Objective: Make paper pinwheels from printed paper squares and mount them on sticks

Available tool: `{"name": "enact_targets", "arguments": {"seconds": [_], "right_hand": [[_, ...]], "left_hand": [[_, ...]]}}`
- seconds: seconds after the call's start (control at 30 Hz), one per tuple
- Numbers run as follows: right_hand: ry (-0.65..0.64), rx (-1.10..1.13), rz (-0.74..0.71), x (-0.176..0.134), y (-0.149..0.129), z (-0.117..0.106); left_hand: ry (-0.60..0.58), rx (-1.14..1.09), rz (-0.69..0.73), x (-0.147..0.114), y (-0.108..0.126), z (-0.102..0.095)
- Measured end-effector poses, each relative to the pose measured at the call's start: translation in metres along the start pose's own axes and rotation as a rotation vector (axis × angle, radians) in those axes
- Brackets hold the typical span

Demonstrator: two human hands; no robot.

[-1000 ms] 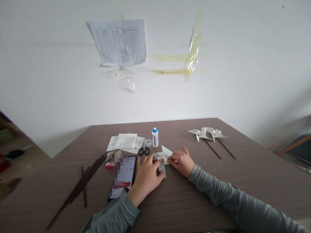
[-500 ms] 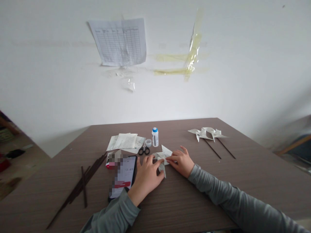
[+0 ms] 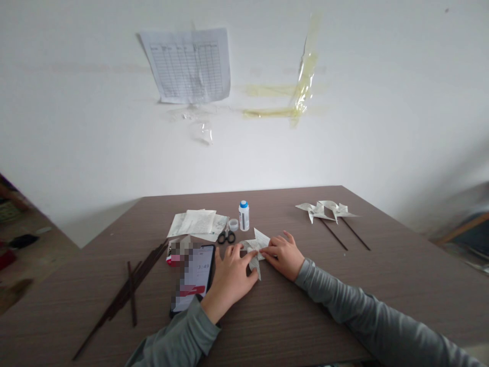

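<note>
A paper pinwheel (image 3: pixel 261 236) made of printed paper lies on the table between my hands, without a stick that I can see. My left hand (image 3: pixel 231 275) holds its left side, with the index fingertip pressed near the centre and the thumb by the lower blade. From the right, my right hand (image 3: pixel 284 257) pinches at the middle of the pinwheel, its fingertips almost meeting my left index finger. Whatever lies under the fingertips is hidden.
Left of my hands lie a phone (image 3: pixel 196 275), a bundle of thin brown sticks (image 3: pixel 126 290) and paper sheets (image 3: pixel 198 223). Beyond are scissors (image 3: pixel 226 237), a tape roll (image 3: pixel 233 224) and a blue-capped white bottle (image 3: pixel 243 216). Two pinwheels on sticks (image 3: pixel 315 210) rest at the far right.
My right hand has shifted very slightly left over the pinwheel's centre. My left hand and the pinwheel stay in place.
</note>
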State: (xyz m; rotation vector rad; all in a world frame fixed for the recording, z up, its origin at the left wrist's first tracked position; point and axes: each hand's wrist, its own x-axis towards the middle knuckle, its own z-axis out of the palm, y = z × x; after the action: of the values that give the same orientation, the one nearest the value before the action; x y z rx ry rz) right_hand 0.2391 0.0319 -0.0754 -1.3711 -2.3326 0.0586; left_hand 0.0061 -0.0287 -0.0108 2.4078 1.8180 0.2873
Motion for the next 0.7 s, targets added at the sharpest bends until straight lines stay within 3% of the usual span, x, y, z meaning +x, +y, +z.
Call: {"name": "enact_targets", "arguments": {"seconds": [0.47,0.7], "right_hand": [[0.061,-0.009,0.002,-0.0041,-0.0030,0.0001],[0.023,-0.018,-0.018,-0.0021,-0.0043,-0.0005]], "left_hand": [[0.000,0.000,0.006,0.0003,-0.0017,0.0028],[-0.004,0.000,0.006,0.0011,-0.0029,0.0018]]}}
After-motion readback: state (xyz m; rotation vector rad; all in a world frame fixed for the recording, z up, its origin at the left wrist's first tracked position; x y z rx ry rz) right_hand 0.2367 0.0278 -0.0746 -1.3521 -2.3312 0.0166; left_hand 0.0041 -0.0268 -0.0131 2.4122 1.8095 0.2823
